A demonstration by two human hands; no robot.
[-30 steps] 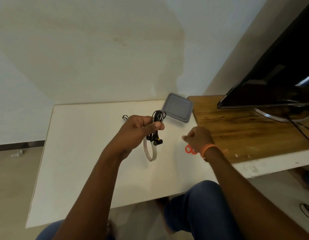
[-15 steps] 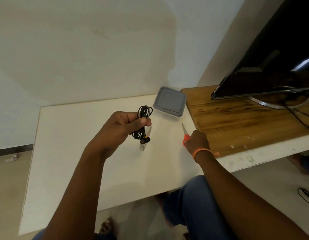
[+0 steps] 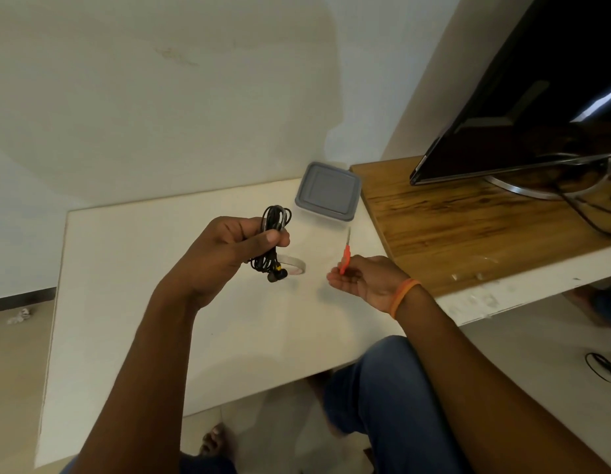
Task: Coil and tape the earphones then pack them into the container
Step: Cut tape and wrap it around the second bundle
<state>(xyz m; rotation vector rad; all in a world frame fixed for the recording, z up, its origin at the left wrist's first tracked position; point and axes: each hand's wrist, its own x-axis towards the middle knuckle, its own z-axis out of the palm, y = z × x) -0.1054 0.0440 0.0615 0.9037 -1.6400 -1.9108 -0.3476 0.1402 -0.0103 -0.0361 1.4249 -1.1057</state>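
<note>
My left hand [image 3: 228,254] grips the coiled black earphones [image 3: 275,218] above the white table [image 3: 126,302]; the earbuds [image 3: 275,273] hang below my thumb. A roll of clear tape [image 3: 294,265] lies flat on the table just behind the dangling earbuds. My right hand [image 3: 369,280] is turned palm up, fingers curled on the orange handle of small scissors [image 3: 346,253], blades pointing away toward the container. The grey container [image 3: 328,191] sits with its lid on at the table's far right corner.
A wooden desk [image 3: 468,227] adjoins the white table on the right, with a dark monitor [image 3: 536,97] and its cables on it. A white wall rises behind. My knee in blue jeans [image 3: 382,388] is below the table's near edge.
The tape roll that hung beside the earphones now lies on the table. My right hand has taken up the scissors and turned palm up. My left hand still holds the coil.
</note>
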